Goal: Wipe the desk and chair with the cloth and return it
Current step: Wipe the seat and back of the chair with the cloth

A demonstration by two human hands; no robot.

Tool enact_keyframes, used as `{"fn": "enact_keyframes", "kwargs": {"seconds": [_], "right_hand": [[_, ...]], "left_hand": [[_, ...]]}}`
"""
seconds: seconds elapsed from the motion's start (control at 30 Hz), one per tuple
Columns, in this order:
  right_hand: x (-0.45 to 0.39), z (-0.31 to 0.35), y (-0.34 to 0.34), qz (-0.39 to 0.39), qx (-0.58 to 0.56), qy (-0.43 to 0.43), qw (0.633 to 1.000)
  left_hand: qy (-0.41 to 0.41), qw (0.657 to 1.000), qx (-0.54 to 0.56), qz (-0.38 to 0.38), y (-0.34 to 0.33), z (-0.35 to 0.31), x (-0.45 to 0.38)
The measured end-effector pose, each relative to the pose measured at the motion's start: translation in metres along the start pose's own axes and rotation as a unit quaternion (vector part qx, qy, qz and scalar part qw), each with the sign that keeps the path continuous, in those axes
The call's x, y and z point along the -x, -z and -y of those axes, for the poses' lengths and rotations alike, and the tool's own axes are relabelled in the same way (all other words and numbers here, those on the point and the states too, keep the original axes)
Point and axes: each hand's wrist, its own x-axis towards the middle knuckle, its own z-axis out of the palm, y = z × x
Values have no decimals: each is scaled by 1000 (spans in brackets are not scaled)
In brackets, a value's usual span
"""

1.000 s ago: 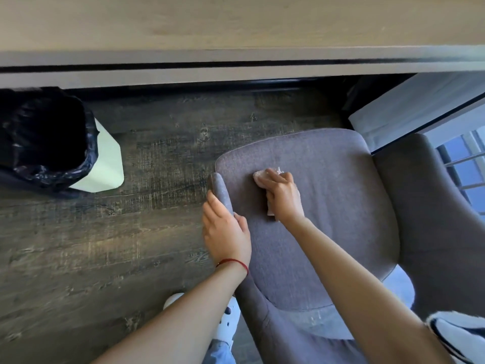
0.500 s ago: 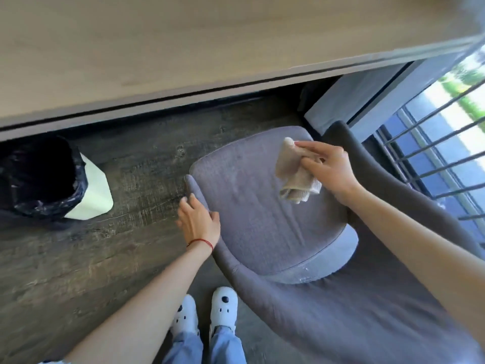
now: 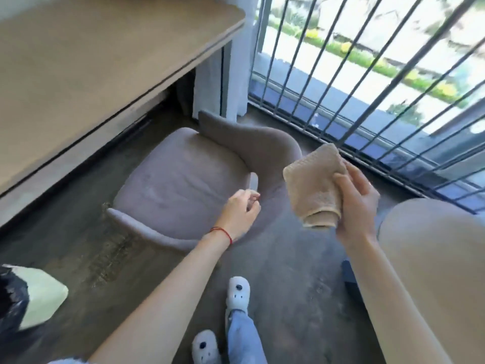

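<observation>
The grey chair (image 3: 181, 185) sits just below the wooden desk (image 3: 99, 56), its seat facing up. The right hand (image 3: 357, 203) holds the folded beige cloth (image 3: 313, 187) in the air to the right of the chair, clear of the upholstery, thumb and fingers (image 3: 343, 185) pinching it from either side. The left hand (image 3: 240, 216) hovers over the chair's near edge, fingers loosely curled with nothing in them; whether it touches the fabric, I cannot tell. A bin (image 3: 31, 298) stands left of the chair.

The dark wooden floor (image 3: 288, 285) carries the chair (image 3: 183, 185) and bin (image 3: 39, 298).
</observation>
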Motion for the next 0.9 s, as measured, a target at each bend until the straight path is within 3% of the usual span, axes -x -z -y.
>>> {"fn": "enact_keyframes", "kwargs": {"seconds": [0.13,0.23,0.43,0.67,0.77,0.9], "right_hand": [[13,-15,42,-57,-33,-22,998],[10,-31,61,-90,-36,-38,995],[-10,-74,72,-65,-59,-74,993],[-25,-116,75,-6,-82,-56,995],[-26,-132,78,-13,-95,-38,995],[-17,-166,77,-56,-109,-55,991]], "left_hand": [[0,997,-62,38,-32,-10,8],[-1,995,-94,14,-51,-14,3],[-45,970,-235,-49,-72,-7,-15],[-84,948,-298,-71,-77,8,-27],[-97,938,-327,-56,-76,8,-32],[-103,951,-282,-70,-78,15,-37]]}}
